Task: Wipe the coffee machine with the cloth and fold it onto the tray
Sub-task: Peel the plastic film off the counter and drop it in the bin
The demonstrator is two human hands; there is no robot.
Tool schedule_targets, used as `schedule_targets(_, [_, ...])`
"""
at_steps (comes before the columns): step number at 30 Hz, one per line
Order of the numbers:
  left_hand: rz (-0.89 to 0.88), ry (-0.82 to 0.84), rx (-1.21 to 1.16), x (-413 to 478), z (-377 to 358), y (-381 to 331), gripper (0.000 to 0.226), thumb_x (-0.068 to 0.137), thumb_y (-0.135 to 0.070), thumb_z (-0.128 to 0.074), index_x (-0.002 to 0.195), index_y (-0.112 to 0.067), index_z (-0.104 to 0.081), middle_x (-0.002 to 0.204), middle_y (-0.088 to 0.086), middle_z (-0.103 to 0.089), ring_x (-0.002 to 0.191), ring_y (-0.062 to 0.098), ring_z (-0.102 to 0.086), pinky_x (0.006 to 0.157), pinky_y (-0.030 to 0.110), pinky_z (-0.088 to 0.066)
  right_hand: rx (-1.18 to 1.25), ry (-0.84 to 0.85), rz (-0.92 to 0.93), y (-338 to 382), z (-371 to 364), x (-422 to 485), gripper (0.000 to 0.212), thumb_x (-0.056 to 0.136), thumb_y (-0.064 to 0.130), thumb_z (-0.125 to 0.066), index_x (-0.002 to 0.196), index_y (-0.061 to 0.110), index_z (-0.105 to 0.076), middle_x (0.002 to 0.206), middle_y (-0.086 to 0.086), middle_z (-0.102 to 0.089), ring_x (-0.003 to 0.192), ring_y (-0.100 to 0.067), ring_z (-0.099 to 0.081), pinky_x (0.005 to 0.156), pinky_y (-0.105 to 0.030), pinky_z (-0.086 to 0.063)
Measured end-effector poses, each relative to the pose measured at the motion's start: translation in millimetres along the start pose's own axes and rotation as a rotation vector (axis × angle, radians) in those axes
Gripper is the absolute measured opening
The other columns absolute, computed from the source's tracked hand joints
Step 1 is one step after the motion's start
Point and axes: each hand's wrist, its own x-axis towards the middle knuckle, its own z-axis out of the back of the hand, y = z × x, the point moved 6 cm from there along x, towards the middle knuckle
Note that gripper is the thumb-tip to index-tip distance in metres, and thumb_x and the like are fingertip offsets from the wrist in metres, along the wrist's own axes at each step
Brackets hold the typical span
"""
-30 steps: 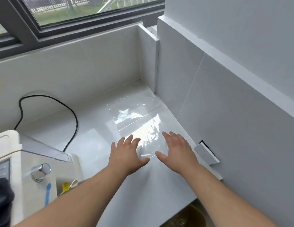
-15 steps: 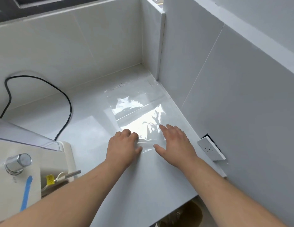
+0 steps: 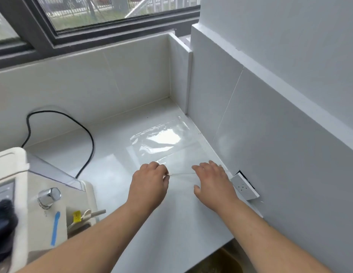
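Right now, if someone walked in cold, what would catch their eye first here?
Two bare hands at the centre: the left hand pinches the near edge of a clear plastic sheet lying on the white counter, and the right hand rests flat on it. At far left stands the cream coffee machine, its black cord looping behind.

Head view, downward over countertop [image 3: 171, 223]

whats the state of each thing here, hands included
left hand: fingers curled, pinching the near edge of the plastic sheet
right hand: fingers straight, pressing flat on the sheet
plastic sheet: clear, lying on the counter, near edge lifted
coffee machine: at the left, untouched
cord: black, loose on the counter
socket: nothing plugged in
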Motion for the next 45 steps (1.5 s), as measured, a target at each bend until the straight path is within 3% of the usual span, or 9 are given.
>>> schedule_targets(5, [-0.018,-0.051,-0.084,-12.2,47.8,-2.2,0.022,0.105,-0.039,-0.047,0.111,-0.028,-0.066,0.112,-0.011,-0.063,0.104,0.020,-0.055,0.087,0.035,-0.047,-0.004,-0.189,0.025,17.7,44.2,-12.2,0.031,0.097,0.021,-0.055,0.126,0.022,-0.067,0.117,0.001,-0.066,0.119,-0.028,-0.056,0.108,-0.040,-0.039])
schedule_targets(10, [-0.020,-0.107,-0.152,-25.0,98.4,-0.8,0.024,0.105,-0.043,-0.046,0.113,-0.030,-0.064,0.113,-0.011,-0.064,0.108,0.019,-0.057,0.090,0.037,-0.046,0.033,-0.307,-0.072,35.7,102.9,-32.8,0.022,0.101,0.024,-0.047,0.100,0.022,-0.069,0.088,0.004,-0.065,0.087,-0.025,-0.055,0.077,-0.036,-0.043])
schedule_targets(18, [-0.032,0.017,-0.390,-57.2,162.7,15.7,0.067,0.071,-0.079,-0.070,0.125,-0.048,-0.045,0.117,-0.025,-0.059,0.110,0.008,-0.057,0.091,0.038,-0.052,0.088,-0.416,-0.074,78.1,202.1,-85.1,0.020,0.096,0.025,-0.050,0.095,0.023,-0.069,0.087,0.008,-0.071,0.084,-0.022,-0.061,0.086,-0.037,-0.047])
schedule_targets(23, [-0.142,0.018,-0.302,-76.1,196.5,22.1,0.083,0.068,-0.069,-0.079,0.138,-0.050,-0.037,0.138,-0.021,-0.055,0.124,0.010,-0.052,0.088,0.034,-0.048,0.049,-0.482,-0.050,111.0,248.7,-119.1,0.018,0.092,0.026,-0.052,0.093,0.025,-0.071,0.084,0.010,-0.071,0.081,-0.021,-0.062,0.089,-0.035,-0.044])
schedule_targets(29, [-0.258,-0.030,-0.255,-90.7,240.2,21.0,0.099,0.077,-0.054,-0.082,0.158,-0.042,-0.025,0.163,-0.015,-0.036,0.149,0.014,-0.034,0.115,0.038,-0.040,0.019,-0.521,-0.015,143.3,300.5,-164.1,0.020,0.083,0.027,-0.050,0.089,0.029,-0.069,0.069,0.015,-0.056,0.076,-0.019,-0.055,0.083,-0.032,-0.038])
schedule_targets(32, [-0.271,-0.076,-0.287,-95.9,263.9,16.5,0.069,0.087,-0.047,-0.076,0.147,-0.042,-0.041,0.147,-0.015,-0.057,0.131,0.018,-0.054,0.097,0.037,-0.048,0.050,-0.514,-0.037,153.9,322.0,-181.8,0.018,0.086,0.026,-0.053,0.089,0.030,-0.070,0.073,0.016,-0.062,0.082,-0.018,-0.059,0.075,-0.029,-0.037])
schedule_targets(36, [-0.209,-0.160,-0.494,-103.7,289.4,17.1,0.002,0.094,-0.039,-0.063,0.092,-0.039,-0.065,0.087,-0.016,-0.074,0.074,0.013,-0.064,0.059,0.030,-0.048,0.041,-0.603,-0.045,164.5,343.9,-205.0,0.012,0.090,0.029,-0.057,0.087,0.028,-0.068,0.078,0.012,-0.065,0.083,-0.020,-0.061,0.073,-0.032,-0.041])
schedule_targets(40, [-0.226,-0.090,-0.809,-113.7,302.2,13.2,0.011,0.081,-0.038,-0.064,0.086,-0.047,-0.068,0.081,-0.019,-0.074,0.079,0.011,-0.070,0.076,0.037,-0.059,0.178,-0.761,-0.174,147.5,347.0,-227.9,0.041,0.090,0.045,-0.066,0.127,0.028,-0.060,0.113,0.007,-0.061,0.111,-0.018,-0.053,0.093,-0.040,-0.048])
schedule_targets(45, [-0.253,-0.055,-0.978,-116.9,314.2,18.2,0.026,0.087,-0.018,-0.072,0.082,-0.043,-0.072,0.080,-0.008,-0.078,0.084,0.025,-0.075,0.091,0.053,-0.060,0.649,-0.685,-0.354,114.7,312.2,-246.3,0.094,0.078,0.065,-0.079,0.153,0.033,-0.032,0.145,0.005,-0.046,0.123,-0.014,-0.048,0.102,-0.039,-0.047])
